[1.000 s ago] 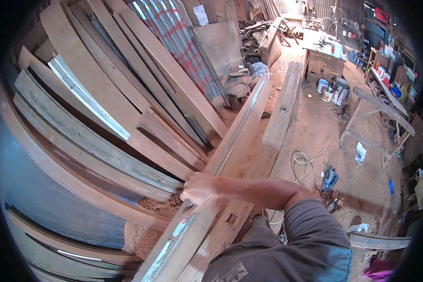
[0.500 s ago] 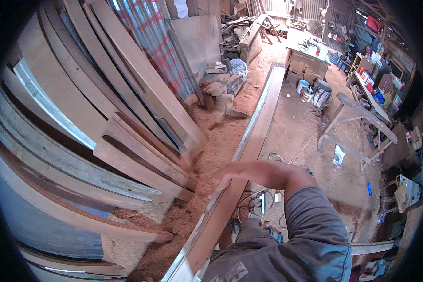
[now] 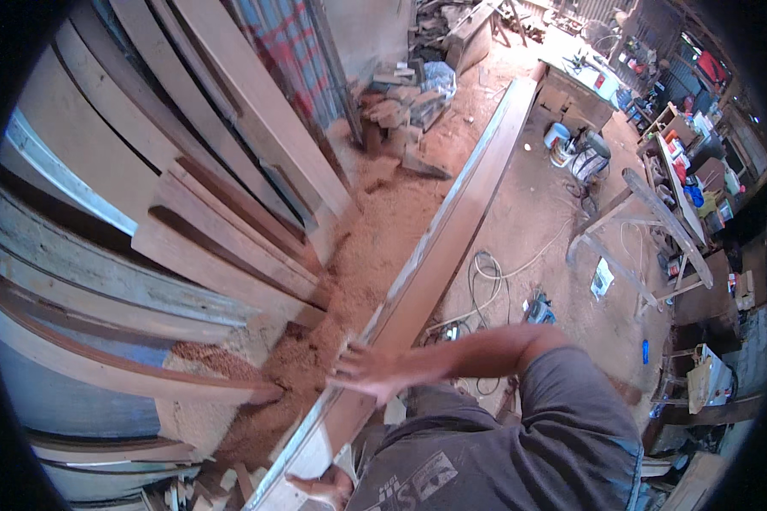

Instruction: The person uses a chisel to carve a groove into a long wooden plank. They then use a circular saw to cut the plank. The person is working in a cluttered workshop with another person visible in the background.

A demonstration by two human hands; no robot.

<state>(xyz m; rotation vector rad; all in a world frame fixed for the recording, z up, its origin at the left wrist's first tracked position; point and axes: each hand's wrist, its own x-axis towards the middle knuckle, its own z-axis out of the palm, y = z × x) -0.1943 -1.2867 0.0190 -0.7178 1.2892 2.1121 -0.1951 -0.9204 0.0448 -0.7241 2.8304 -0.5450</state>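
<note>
A long reddish-brown wooden plank [image 3: 439, 255] with a pale, whitish left edge runs from the lower left up to the far middle. My right hand [image 3: 365, 371] lies across its upper face near the close end, fingers spread toward the pale edge and slightly blurred. Below it, my left hand [image 3: 325, 487] grips the near end of the plank, with the thumb over the top and the other fingers mostly hidden. My grey shirt covers part of the view beside the plank.
Many boards [image 3: 230, 230] lean on the left above sawdust [image 3: 383, 247]. Wood offcuts [image 3: 400, 106] are piled beyond. To the right are a wooden sawhorse [image 3: 665, 221], a cable [image 3: 494, 272], a blue power tool [image 3: 539, 308] and buckets [image 3: 557, 136]. A cluttered bench [image 3: 680, 183] lines the right side.
My right hand has moved along the plank toward me, its fingers now plainly spread. My left hand has come into view at the near end. The whole view has shifted and turned slightly.
</note>
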